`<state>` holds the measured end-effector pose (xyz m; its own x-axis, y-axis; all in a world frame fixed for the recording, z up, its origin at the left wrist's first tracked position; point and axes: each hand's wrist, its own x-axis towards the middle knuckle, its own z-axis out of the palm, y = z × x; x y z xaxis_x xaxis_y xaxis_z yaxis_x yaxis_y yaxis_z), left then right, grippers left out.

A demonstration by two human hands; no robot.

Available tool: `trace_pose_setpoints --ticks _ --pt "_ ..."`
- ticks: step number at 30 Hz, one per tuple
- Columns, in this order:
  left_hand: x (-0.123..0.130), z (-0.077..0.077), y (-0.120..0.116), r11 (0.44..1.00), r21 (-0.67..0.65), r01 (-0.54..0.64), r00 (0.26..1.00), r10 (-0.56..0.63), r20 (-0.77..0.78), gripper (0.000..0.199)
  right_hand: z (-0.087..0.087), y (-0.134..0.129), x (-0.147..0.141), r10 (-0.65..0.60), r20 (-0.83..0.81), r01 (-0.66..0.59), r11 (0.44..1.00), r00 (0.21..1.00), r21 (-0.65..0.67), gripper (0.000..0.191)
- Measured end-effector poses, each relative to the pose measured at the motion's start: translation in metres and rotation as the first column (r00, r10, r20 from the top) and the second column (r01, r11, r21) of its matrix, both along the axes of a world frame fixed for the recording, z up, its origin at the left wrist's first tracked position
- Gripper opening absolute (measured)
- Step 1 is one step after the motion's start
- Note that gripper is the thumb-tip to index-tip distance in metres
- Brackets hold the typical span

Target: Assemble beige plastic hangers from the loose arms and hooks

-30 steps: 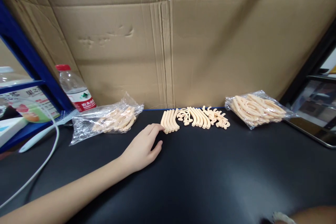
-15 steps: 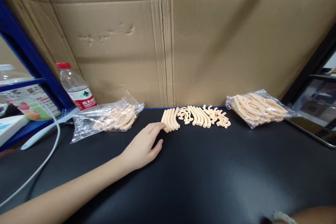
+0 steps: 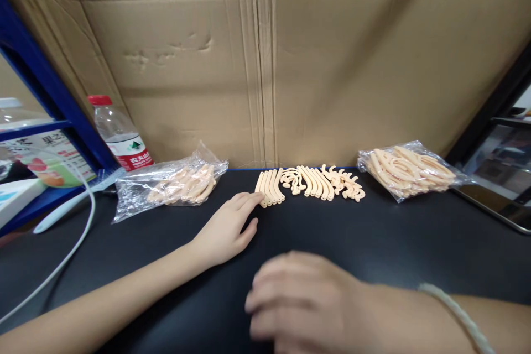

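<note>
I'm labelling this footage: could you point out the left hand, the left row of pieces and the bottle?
Left hand [image 3: 226, 229]: head view, on the back of the hand.
Left row of pieces [image 3: 272, 186]: head view, mid-row.
Bottle [image 3: 125, 149]: head view, on its label.

black table [image 3: 415, 246] | left bag [image 3: 176, 183] | right bag [image 3: 409, 170] | curved beige pieces [image 3: 314, 182]

2 strip rows [image 3: 271, 187] on table [image 3: 398, 254], between left bag [image 3: 182, 183] and right bag [image 3: 410, 172]; bottle [image 3: 124, 137] behind left bag; cardboard [image 3: 186, 88] behind rows; cable [image 3: 92, 214] far left.
</note>
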<state>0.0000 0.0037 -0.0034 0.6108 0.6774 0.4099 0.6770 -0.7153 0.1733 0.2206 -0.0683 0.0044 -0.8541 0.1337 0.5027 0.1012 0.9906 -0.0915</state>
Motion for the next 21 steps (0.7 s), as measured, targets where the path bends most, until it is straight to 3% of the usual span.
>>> trace_pose_setpoints --ticks 3,7,9,16,21 --pt "0.001 0.0 0.0 1.0 -0.007 -0.005 1.0 0.004 -0.016 0.046 -0.004 0.047 0.016 -0.325 -0.055 0.329 0.94 0.944 0.088 0.026" --pt "0.001 -0.001 0.001 0.999 -0.028 -0.019 0.999 0.018 -0.047 0.045 -0.013 0.094 0.038 -0.605 -0.024 0.596 0.775 0.796 0.209 0.042" --pt "0.001 -0.001 0.0 0.999 -0.034 -0.03 0.998 0.028 -0.054 0.045 -0.016 0.103 0.043 -0.654 0.017 0.632 0.738 0.757 0.238 0.044" --pt "0.004 0.001 -0.004 0.993 0.023 -0.112 0.991 0.113 -0.069 0.035 -0.016 0.107 0.04 -0.672 0.137 0.611 0.726 0.728 0.316 0.043" --pt "0.004 0.002 -0.005 0.995 0.016 -0.096 0.995 0.097 -0.033 0.02 -0.017 0.115 0.038 -0.669 0.086 0.638 0.734 0.738 0.232 0.028"
